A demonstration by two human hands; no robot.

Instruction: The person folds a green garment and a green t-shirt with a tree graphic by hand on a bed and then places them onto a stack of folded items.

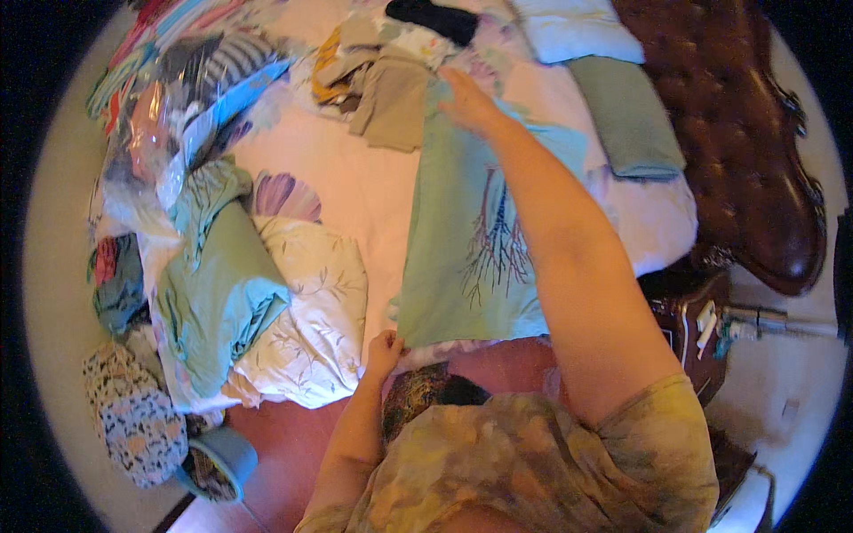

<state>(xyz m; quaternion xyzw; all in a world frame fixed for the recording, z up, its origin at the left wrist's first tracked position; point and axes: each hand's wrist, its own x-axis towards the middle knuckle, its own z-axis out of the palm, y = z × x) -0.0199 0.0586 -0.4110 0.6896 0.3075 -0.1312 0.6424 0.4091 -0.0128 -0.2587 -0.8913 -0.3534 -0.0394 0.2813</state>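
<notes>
A light green cloth (446,266) with a printed branching, coral-like pattern lies spread flat on the bed before me. At its near left corner, my left hand (385,353) pinches the edge between thumb and fingers. My right hand (470,103) reaches across to the far end, resting on the cloth with fingers apart. My right forearm hides part of the cloth's right side. Just past its far left edge lie crumpled beige clothes (393,100), close to my right fingertips.
On the left are a bunched green sheet (226,266), a cream leaf-print cloth (320,300) and clear plastic packaging (150,133). A folded green cloth (626,116) lies near the tufted brown headboard (720,133). A blue bucket (226,460) stands on the floor; a black cloth (433,20) lies far off.
</notes>
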